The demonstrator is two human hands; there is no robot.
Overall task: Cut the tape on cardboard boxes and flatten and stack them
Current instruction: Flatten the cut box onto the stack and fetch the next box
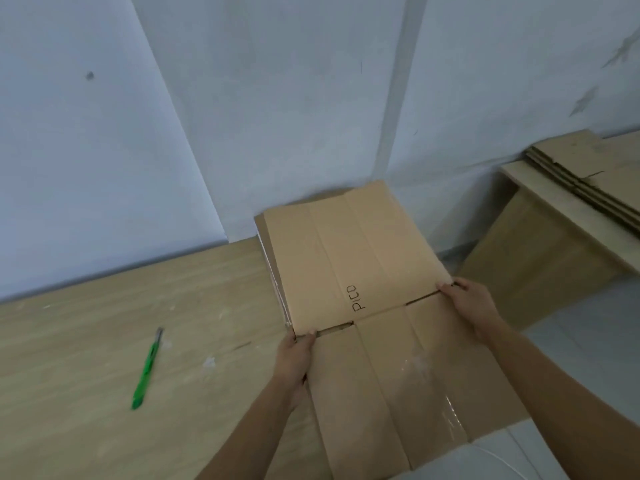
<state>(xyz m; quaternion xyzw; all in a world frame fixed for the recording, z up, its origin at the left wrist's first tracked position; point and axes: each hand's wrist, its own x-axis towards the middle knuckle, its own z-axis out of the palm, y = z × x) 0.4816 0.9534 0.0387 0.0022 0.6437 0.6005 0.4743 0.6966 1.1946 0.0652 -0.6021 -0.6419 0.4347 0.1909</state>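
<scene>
flattened box (363, 271): flat across table (86, 341) right end, overhanging | left hand (294, 358): clamped on its left edge | right hand (474, 306): pinching right edge, apparently | cutter (147, 368): loose on table, well apart

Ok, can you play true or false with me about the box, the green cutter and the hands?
1. Both the left hand and the right hand hold the box. True.
2. A hand holds the green cutter. False: the cutter lies on the table, left of the box.
3. The box has letters written on it. True.
4. The pile of flat cardboard lies on the floor. False: the pile is on the side table at the right.
</scene>
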